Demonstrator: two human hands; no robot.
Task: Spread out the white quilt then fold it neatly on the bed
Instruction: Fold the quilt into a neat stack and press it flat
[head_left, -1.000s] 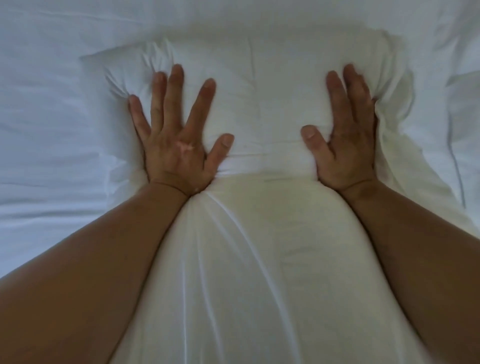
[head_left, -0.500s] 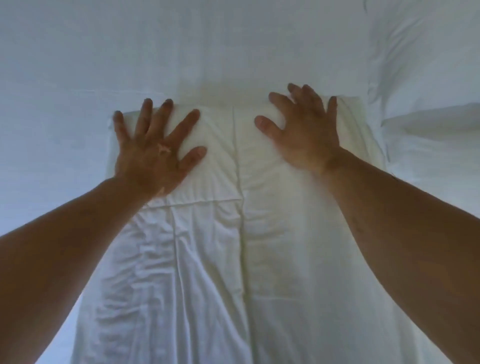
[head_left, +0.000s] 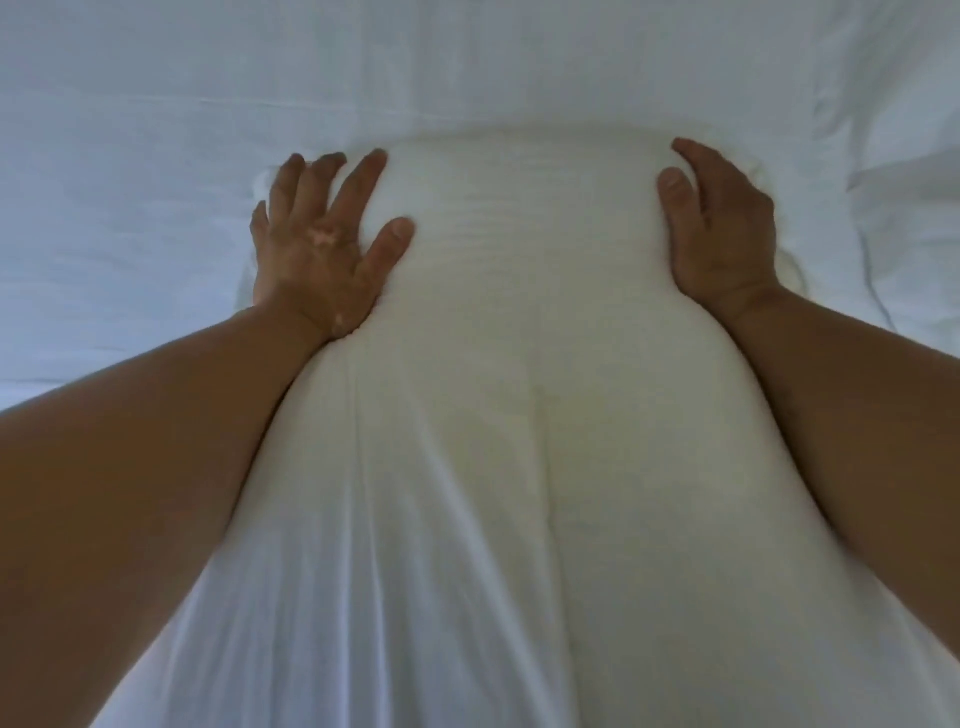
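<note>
We press our left hand (head_left: 317, 249), fingers spread, and our right hand (head_left: 722, 228), fingers together, flat on the folded quilt (head_left: 519, 364) on the bed (head_left: 130, 156).

White quilt (head_left: 509, 364) (plain), pale-blue sheet (head_left: 130, 156)

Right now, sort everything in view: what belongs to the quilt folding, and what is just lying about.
Belongs to the job: white quilt, lying as a long narrow strip; left hand and right hand, pressing its far end; bed under it.
Just lying about: pillow at the right edge.
</note>
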